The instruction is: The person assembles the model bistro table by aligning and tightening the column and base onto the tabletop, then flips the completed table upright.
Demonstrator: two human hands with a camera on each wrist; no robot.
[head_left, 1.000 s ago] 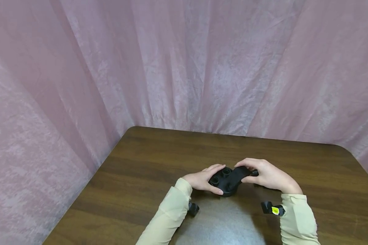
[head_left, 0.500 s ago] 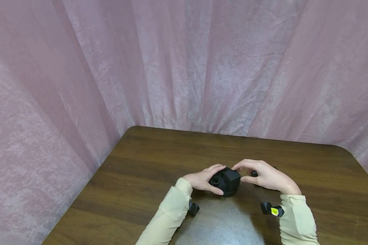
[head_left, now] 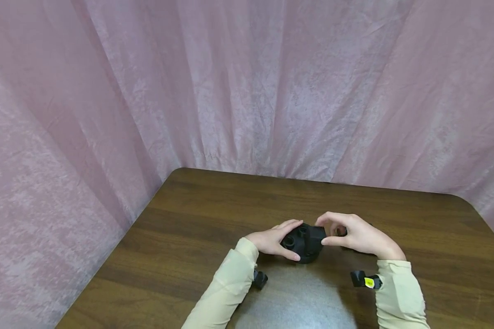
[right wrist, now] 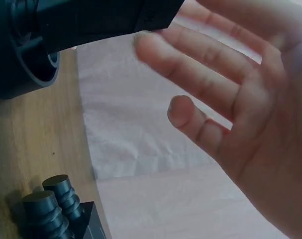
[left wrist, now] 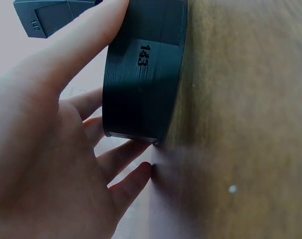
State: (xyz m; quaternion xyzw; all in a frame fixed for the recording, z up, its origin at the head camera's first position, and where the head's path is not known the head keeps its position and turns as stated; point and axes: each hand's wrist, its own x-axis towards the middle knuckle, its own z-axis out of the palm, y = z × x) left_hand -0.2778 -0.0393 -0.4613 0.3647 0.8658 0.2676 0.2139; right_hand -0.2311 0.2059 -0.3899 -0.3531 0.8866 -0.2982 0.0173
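A round black plastic base (head_left: 306, 258) with round sockets in its top stands on the table. My left hand (head_left: 271, 240) grips it from the left, thumb on the near side, fingers round the far side. In the left wrist view, the base (left wrist: 141, 94) has "143" on its side wall. Across its right part lies a black block (head_left: 316, 235), its end jutting past the rim. My right hand (head_left: 359, 234) pinches that end between thumb and fingertips. In the right wrist view, the block (right wrist: 101, 22) meets a fingertip; the thumb is out of sight.
A black part with two ridged posts (right wrist: 41, 211) stands on the table below the right hand, mostly hidden in the head view. The brown wooden table (head_left: 230, 201) backs onto a pink curtain (head_left: 247, 91). Each wrist carries a small black camera.
The black block has turned on the base, from slanting up towards the right hand to lying lower across the right side. The right fingers have shifted their hold; the left hand keeps its grip.
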